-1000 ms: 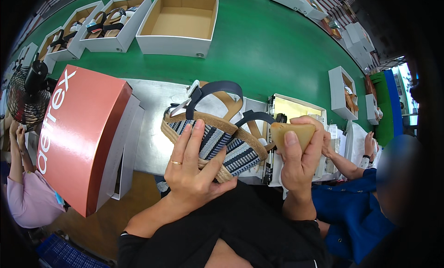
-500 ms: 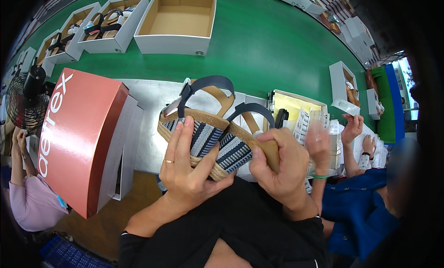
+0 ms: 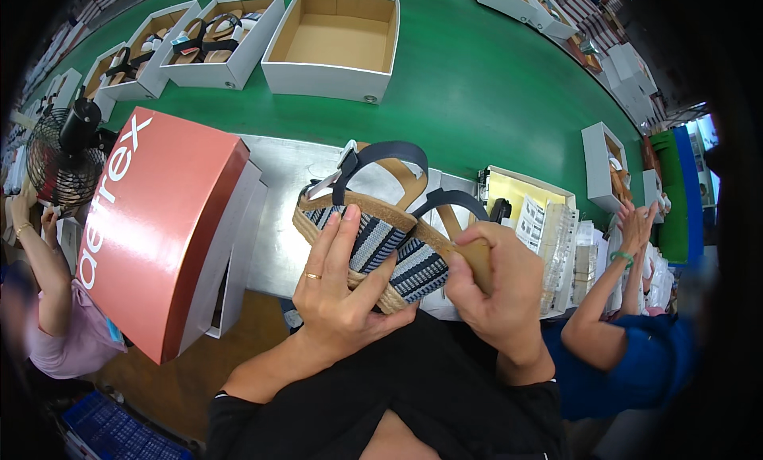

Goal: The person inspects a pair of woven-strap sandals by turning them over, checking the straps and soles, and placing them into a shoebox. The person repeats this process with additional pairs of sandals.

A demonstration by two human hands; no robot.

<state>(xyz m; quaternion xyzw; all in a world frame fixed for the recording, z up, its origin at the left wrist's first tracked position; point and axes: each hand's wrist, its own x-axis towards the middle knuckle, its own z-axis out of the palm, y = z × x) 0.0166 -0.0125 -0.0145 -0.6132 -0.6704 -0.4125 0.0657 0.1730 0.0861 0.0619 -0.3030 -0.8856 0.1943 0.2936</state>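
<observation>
A pair of wedge sandals with tan insoles, dark blue straps and blue-and-white woven sides is held up before my chest. The left-hand sandal [image 3: 372,239] has a buckled ankle strap, and the other sandal [image 3: 417,276] leans against it. My left hand [image 3: 338,297] supports both from below, fingers spread over the woven sides and rope-like edging. With thumb and curled fingers, my right hand [image 3: 505,289] grips the tan end of the right-hand sandal. The fingers' undersides are hidden.
A large red-lidded box [image 3: 167,230] stands at left beside a black fan [image 3: 67,154]. Open white shoeboxes [image 3: 334,79] line the green conveyor. Right of my hands is a yellow-lined box [image 3: 524,186] with label sheets. Co-workers sit on both sides, one's hands [image 3: 632,230] near a shoebox.
The whole view has shifted, so things sit slightly further right. My grip on the sandals looks the same. The right co-worker's hand has left the label sheets and joined the other near the shoebox.
</observation>
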